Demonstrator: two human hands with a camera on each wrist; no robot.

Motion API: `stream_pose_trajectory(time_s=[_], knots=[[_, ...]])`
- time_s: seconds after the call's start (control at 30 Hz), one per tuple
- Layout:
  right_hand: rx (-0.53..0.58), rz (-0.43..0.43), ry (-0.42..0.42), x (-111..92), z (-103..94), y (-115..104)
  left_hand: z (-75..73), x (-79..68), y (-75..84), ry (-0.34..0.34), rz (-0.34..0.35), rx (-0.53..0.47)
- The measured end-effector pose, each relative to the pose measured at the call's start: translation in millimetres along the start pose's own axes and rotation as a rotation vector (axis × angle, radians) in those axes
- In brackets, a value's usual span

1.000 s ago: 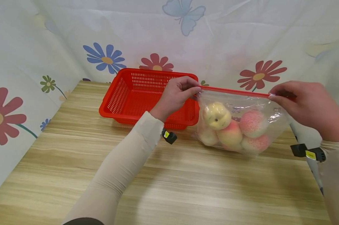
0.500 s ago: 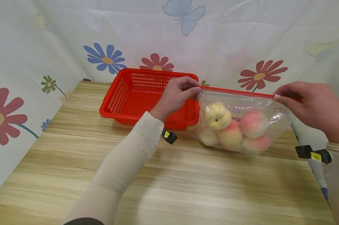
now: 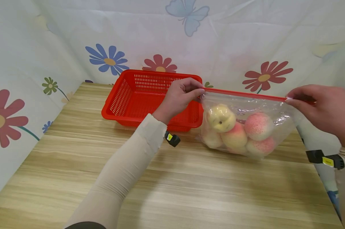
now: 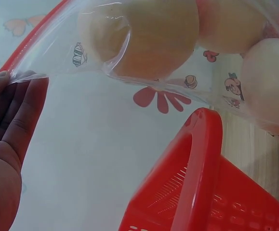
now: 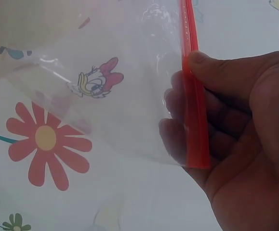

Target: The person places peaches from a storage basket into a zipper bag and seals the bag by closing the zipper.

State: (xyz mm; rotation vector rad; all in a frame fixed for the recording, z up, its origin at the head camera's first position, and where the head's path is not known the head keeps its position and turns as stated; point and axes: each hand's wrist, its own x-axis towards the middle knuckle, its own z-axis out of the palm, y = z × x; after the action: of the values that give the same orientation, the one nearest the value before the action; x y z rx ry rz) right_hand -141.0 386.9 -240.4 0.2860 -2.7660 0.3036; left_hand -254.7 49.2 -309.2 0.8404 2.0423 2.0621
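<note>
A clear zip bag (image 3: 246, 105) with a red zip strip (image 3: 244, 93) hangs upright, its lower part close over the table. Inside are several pink-and-cream peaches (image 3: 258, 125) and a yellow, ribbed round fruit (image 3: 221, 117). My left hand (image 3: 179, 95) pinches the strip's left end between thumb and fingers. At the right end, my right hand (image 3: 327, 106) pinches the strip. In the right wrist view the thumb presses the red strip from one side, and the other fingers show through the plastic behind it.
A red slotted plastic basket (image 3: 149, 81) stands behind and left of the bag; my left hand passes over its right end. The wood-grain table (image 3: 189, 190) runs up to a flower-printed wall cloth (image 3: 224, 41) at the back and sides.
My right hand has slid to the right along the red strip, toward its end. The left hand stays at the left end, and the bag with its fruit has hardly moved.
</note>
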Motion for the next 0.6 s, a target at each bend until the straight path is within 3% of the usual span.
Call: stream_pose_trajectory(time_s=[0.27, 0.6], knots=[[-0.01, 0.007, 0.015, -5.3, 1.2, 8.1, 0.6, -0.6, -0.4, -0.008, 0.012, -0.004], [0.002, 0.081, -0.005, -12.6, 3.1, 16.7, -0.2, -1.3, -0.1, -0.002, 0.008, 0.009]])
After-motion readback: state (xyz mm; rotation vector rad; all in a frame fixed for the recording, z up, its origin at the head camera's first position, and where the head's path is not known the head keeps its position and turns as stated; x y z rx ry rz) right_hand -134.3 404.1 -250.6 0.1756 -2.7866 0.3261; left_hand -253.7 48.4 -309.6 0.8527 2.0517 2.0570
